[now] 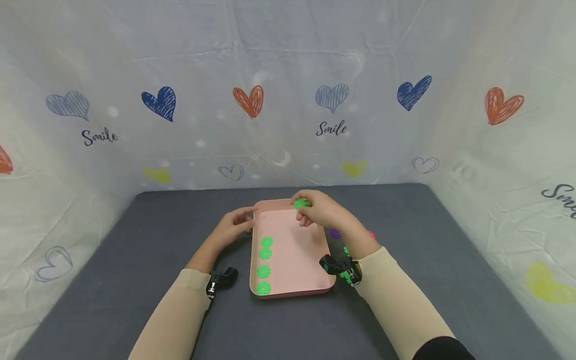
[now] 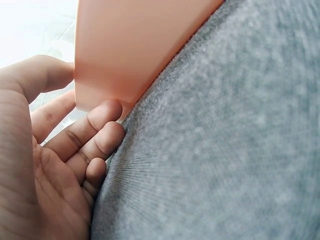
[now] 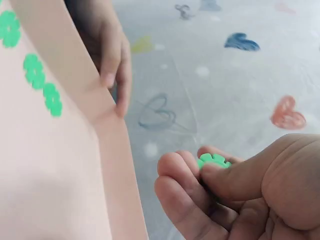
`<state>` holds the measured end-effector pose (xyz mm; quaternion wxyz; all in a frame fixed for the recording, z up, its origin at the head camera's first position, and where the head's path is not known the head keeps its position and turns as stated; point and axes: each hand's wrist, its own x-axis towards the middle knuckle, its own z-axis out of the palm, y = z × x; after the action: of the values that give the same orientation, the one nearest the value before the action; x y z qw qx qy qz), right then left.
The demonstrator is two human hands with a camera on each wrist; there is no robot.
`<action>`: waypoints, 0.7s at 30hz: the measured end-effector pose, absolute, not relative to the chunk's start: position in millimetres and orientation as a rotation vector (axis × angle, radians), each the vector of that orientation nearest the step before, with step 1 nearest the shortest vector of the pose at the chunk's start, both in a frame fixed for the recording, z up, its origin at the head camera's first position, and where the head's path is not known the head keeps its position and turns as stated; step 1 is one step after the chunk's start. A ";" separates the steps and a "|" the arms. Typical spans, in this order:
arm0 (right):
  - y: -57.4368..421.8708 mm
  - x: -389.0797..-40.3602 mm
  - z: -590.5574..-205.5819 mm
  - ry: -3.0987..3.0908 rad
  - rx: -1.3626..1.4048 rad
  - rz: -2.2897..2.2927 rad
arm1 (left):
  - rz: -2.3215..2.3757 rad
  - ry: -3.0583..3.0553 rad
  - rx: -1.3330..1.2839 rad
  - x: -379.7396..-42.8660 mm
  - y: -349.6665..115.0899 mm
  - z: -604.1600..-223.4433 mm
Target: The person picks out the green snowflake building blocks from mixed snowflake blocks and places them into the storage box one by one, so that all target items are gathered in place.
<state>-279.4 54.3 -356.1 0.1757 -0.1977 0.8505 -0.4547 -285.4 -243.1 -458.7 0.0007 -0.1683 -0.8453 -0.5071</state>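
My right hand (image 1: 318, 209) is over the far right part of the pink tray (image 1: 297, 260), pinching a green flower-shaped disc (image 1: 300, 203). In the right wrist view the notched green disc (image 3: 213, 160) shows between thumb and fingers, partly hidden. Four-sided and shallow, the tray lies lengthwise on the table. Several similar green discs (image 1: 263, 271) form a column along its left side. At the tray's far left corner, my left hand (image 1: 231, 227) touches the outer wall with relaxed fingers; the left wrist view shows its thumb near the rim and fingertips low on the wall.
Right of the tray, partly behind my right forearm, lie more green pieces (image 1: 345, 276), a purple piece (image 1: 335, 233) and a pink piece (image 1: 371, 234). A dark grey cloth (image 1: 180, 215) covers the table. Behind it hangs a pale curtain (image 1: 288, 145) with printed hearts.
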 end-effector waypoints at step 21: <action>-20.6 -302.9 -399.4 2.404 -0.565 -0.987 | -1.629 -2.616 -0.478 -289.3 -246.6 -468.7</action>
<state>-302.9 -20.6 -399.4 0.2384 -0.2064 0.8778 -0.3605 -289.3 -246.6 -468.7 0.0116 -0.1533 -0.8388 -0.5222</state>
